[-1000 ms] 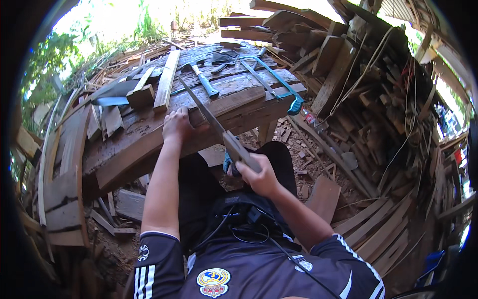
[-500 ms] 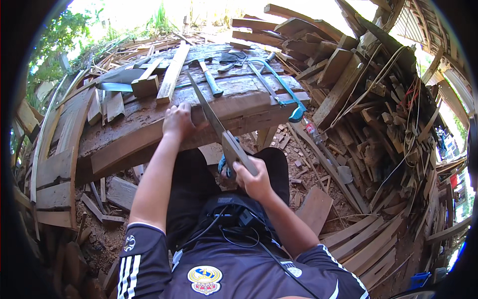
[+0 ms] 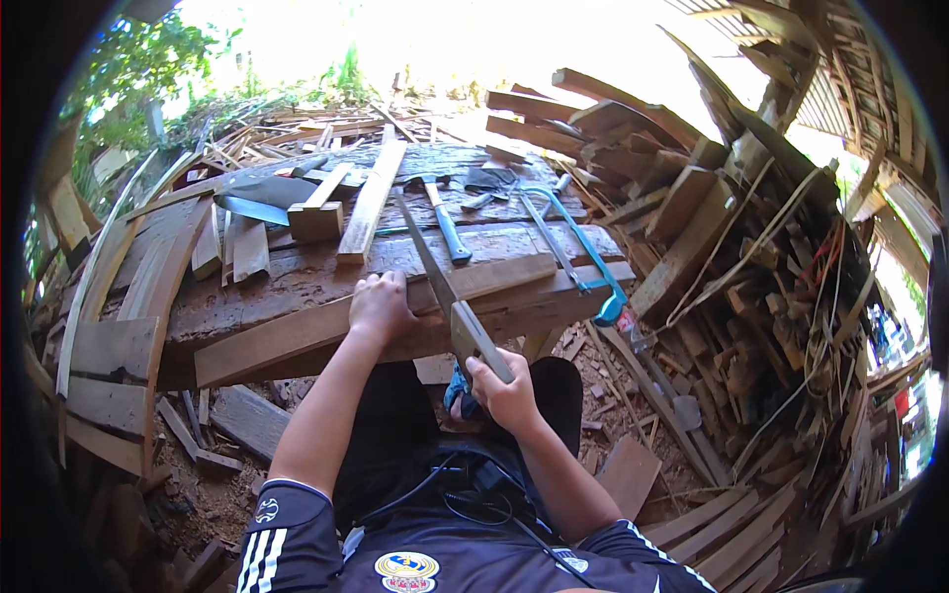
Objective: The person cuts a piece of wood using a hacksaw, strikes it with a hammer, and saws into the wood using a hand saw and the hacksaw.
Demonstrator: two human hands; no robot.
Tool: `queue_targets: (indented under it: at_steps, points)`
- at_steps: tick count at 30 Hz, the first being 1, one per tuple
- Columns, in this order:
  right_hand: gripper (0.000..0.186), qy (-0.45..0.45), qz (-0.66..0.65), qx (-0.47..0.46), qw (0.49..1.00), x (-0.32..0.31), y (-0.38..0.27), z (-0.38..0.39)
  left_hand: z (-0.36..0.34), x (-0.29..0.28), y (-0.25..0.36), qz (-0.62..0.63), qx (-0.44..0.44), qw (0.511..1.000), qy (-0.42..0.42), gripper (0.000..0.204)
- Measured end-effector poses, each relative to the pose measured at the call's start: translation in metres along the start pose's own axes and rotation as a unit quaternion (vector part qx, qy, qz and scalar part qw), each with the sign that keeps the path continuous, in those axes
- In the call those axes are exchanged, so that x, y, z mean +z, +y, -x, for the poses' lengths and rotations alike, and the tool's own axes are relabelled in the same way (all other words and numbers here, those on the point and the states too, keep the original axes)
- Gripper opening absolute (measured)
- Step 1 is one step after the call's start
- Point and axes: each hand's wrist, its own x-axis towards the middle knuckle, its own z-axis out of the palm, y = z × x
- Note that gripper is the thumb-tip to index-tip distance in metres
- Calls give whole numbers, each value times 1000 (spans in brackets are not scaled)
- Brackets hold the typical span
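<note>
My right hand is closed round the wooden handle of a handsaw. The saw's long blade slants away from me across a wooden plank at the near edge of a rough timber bench. Just left of the blade, my left hand grips the plank, fingers over its top and thumb on the near side. Whether the teeth are sunk into a cut cannot be made out. A hammer with a blue-grey handle lies beyond the blade, and a turquoise bow saw rests to the right.
Short wood offcuts, a pale board and a broad saw blade lie on the bench. A tall stack of split timber rises at the right. Wood scraps and planks cover the ground.
The view has tilted, so the bench sits lower in it. Against the bench, the handsaw has slid forward, away from me. My left hand stays at about the same spot on the plank.
</note>
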Motion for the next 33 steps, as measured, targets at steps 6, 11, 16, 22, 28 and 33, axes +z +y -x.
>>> queue_targets:
  at_steps: [6, 11, 16, 22, 28, 33]
  points:
    - [24, -22, 51, -22, 998, 0, 1, -13, 0, -8, 1, 17, -16, 1000, -13, 111]
    - [25, -10, 159, -67, 985, -5, -3, 47, -2, -8, 0, 36, -22, 999, -5, 107]
    - [26, 4, 148, -19, 989, -24, 8, 96, -1, -5, 5, 6, -4, 1000, -1, 106]
    - [26, -51, 165, -58, 983, -7, -43, 45, 1, -1, -4, -1, -26, 1000, 7, 102]
    - [15, -42, 103, -34, 993, -13, -1, 28, 3, -6, 0, 3, -24, 1000, -7, 101]
    - [19, -16, 186, -40, 981, -44, 21, 118, 6, -7, 0, 9, -20, 1000, -5, 101]
